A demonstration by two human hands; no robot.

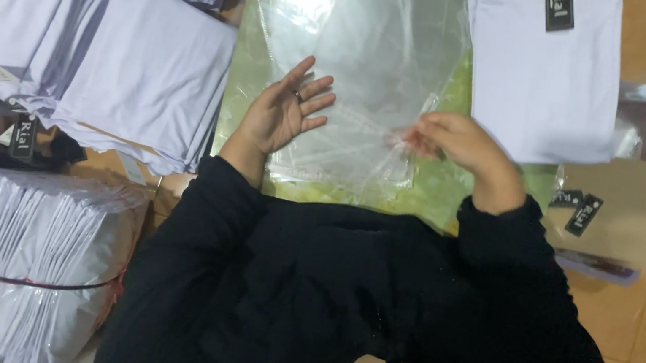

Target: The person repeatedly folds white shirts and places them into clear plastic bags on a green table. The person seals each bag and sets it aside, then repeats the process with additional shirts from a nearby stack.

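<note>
While your left hand [286, 112] lies open with its fingers [312, 93] spread wide and its palm turned up, it holds nothing; only its heel and the back of the fingers rest against the clear plastic bag [358, 59]. A ring shows on one finger of that hand. Your right hand [458, 142] is curled narrow, its fingertips [418, 142] pinched on a crumpled edge of the same bag near its lower right part, so the film puckers into fine creases there.

You have the bag lying flat in front of you, straight ahead between your two hands, stretching away from your body towards the top of the view. It lies on a green surface [440, 195] that shows through the film and around its near edge. Both your arms wear black sleeves [494, 233].

To your left you have a stack of folded pale lilac garments [143, 69], just beside the bag's left edge, with black hang tags [24, 135] along its near side. Nearer to you on the left sits a bundle of white packed items [23, 248], wrapped in plastic and tied round with a red band. To your right lies another folded pale garment [546, 87] with a black tag at its top, touching the bag's right edge. Near your right wrist rests a brown cardboard sheet [626, 210], with two small black tags on it.
</note>
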